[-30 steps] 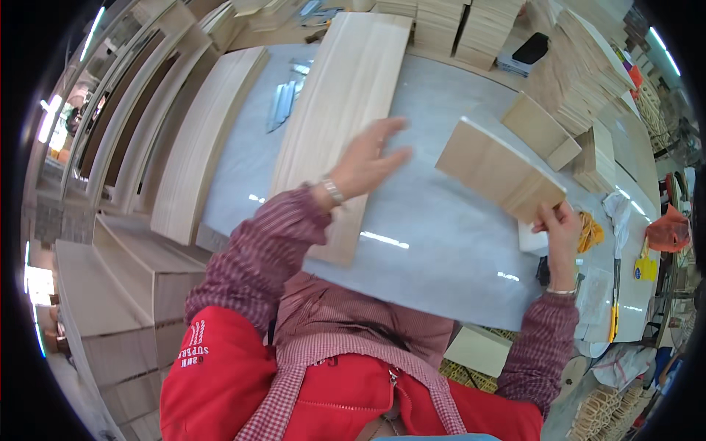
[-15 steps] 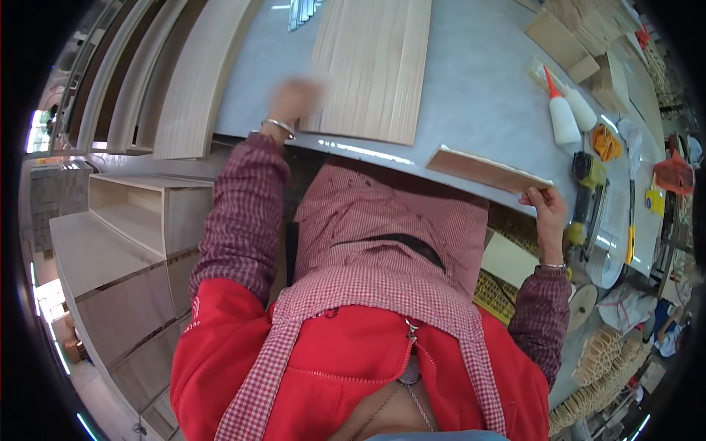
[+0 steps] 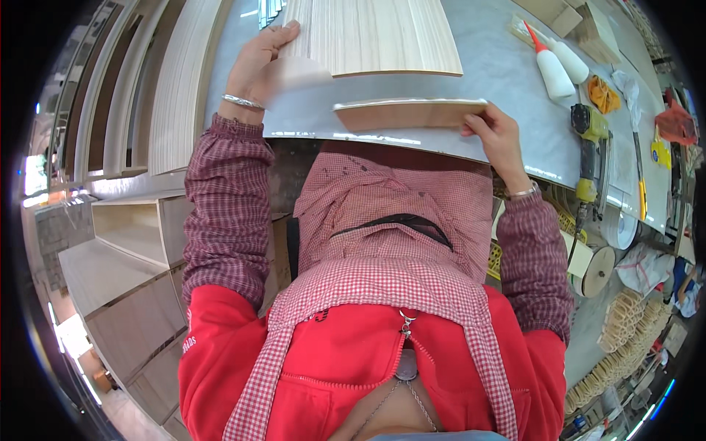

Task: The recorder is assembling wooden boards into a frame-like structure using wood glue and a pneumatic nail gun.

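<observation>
My right hand (image 3: 498,138) pinches the right end of a thin, narrow wooden strip (image 3: 412,115). A white bead like glue runs along the strip's upper edge, and the strip is held just above the table's near edge. My left hand (image 3: 261,59) has its fingers closed at the left edge of a wide pale wooden panel (image 3: 375,37). Below those fingers is a pale motion blur, so the thumb side is hard to make out. The panel lies flat on the table, its near end beyond the strip.
Curved wooden boards (image 3: 180,88) stand at the left. On the grey table (image 3: 500,73) are glue bottles (image 3: 553,73), a yellow-green power drill (image 3: 588,125) and an orange rubber-like bundle (image 3: 604,95). Metal strips (image 3: 270,12) lie at the back. Wooden cabinets (image 3: 121,272) stand low at left.
The panel has moved away from the table's near edge. My right hand has brought the strip leftward and a little farther in. My left hand has moved up along the panel's left edge.
</observation>
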`<state>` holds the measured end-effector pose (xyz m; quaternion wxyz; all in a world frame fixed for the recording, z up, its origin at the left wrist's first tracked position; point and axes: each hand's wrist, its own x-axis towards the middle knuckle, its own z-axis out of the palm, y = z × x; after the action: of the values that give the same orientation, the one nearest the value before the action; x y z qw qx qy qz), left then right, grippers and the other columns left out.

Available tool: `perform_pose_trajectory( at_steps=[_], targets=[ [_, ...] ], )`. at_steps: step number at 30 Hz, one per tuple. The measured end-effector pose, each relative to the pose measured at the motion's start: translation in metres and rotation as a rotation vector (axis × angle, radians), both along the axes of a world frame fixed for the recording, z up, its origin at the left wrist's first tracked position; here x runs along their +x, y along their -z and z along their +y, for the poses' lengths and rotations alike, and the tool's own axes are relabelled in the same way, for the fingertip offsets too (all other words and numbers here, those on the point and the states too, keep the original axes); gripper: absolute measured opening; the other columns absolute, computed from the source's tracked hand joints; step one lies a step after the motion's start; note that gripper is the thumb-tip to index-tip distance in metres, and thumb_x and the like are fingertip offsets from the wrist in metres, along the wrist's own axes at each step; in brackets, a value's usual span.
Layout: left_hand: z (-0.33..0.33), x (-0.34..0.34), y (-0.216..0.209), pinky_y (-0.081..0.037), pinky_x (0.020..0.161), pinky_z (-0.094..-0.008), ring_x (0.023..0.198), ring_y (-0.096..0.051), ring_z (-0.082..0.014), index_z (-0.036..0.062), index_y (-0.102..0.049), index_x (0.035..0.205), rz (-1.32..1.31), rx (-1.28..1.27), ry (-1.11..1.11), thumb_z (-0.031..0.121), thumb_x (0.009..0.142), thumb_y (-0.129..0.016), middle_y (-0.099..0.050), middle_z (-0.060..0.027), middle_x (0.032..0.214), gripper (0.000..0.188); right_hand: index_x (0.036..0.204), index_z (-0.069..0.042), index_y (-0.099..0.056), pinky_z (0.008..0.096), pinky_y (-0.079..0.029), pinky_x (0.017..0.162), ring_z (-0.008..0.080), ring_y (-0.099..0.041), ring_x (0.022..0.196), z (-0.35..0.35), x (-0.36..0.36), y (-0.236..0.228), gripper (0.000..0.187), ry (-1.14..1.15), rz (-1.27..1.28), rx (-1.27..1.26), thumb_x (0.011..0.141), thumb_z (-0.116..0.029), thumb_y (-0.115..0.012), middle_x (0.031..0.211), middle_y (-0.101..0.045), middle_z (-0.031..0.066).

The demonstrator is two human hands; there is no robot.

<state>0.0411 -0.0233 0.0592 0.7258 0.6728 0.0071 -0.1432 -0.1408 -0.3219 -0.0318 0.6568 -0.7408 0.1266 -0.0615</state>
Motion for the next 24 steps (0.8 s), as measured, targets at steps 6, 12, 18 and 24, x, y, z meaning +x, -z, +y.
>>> perform_pose_trajectory(
  at_steps=[6, 12, 18, 24],
  targets=[
    [0.006, 0.01, 0.038, -0.05, 0.057, -0.0199, 0.065, -0.06, -0.0131, -0.0027, -0.056, 0.094, 0.013, -0.064, 0.056, 0.016, 0.089, -0.062, -0.06, -0.0092, 0.082, 0.02, 0.095, 0.002, -0.062, 0.0215, -0.048, 0.063, 0.0119, -0.059, 0.065, 0.012, 0.029, 0.0, 0.011, -0.08, -0.026, 0.018, 0.086, -0.004, -0.06, 0.076, -0.062, 0.0057],
    [-0.004, 0.007, 0.045, -0.05, 0.059, -0.0206, 0.067, -0.06, -0.0123, -0.0008, -0.055, 0.095, 0.008, -0.094, 0.065, 0.014, 0.089, -0.062, -0.059, -0.0081, 0.083, 0.017, 0.095, 0.0, -0.064, 0.0213, -0.048, 0.062, 0.0116, -0.059, 0.064, 0.009, 0.034, 0.002, 0.011, -0.096, 0.008, 0.023, 0.086, -0.005, -0.06, 0.076, -0.062, 0.0055],
    [-0.008, 0.002, 0.052, -0.05, 0.062, -0.0216, 0.069, -0.06, -0.0121, -0.0003, -0.054, 0.097, 0.025, -0.116, 0.024, 0.012, 0.089, -0.062, -0.059, -0.008, 0.085, 0.017, 0.095, 0.001, -0.064, 0.0211, -0.048, 0.063, 0.011, -0.058, 0.064, 0.013, 0.034, -0.003, 0.011, -0.091, -0.005, 0.026, 0.086, -0.005, -0.06, 0.078, -0.063, 0.0056],
    [-0.014, -0.011, 0.038, -0.051, 0.063, -0.0224, 0.07, -0.06, -0.0126, -0.0007, -0.053, 0.099, 0.053, -0.068, 0.009, 0.012, 0.089, -0.063, -0.059, -0.0083, 0.085, 0.019, 0.098, 0.002, -0.064, 0.0209, -0.049, 0.064, 0.0113, -0.059, 0.066, 0.015, 0.032, -0.004, 0.014, -0.083, -0.007, 0.034, 0.086, -0.004, -0.06, 0.079, -0.063, 0.006]
  ],
)
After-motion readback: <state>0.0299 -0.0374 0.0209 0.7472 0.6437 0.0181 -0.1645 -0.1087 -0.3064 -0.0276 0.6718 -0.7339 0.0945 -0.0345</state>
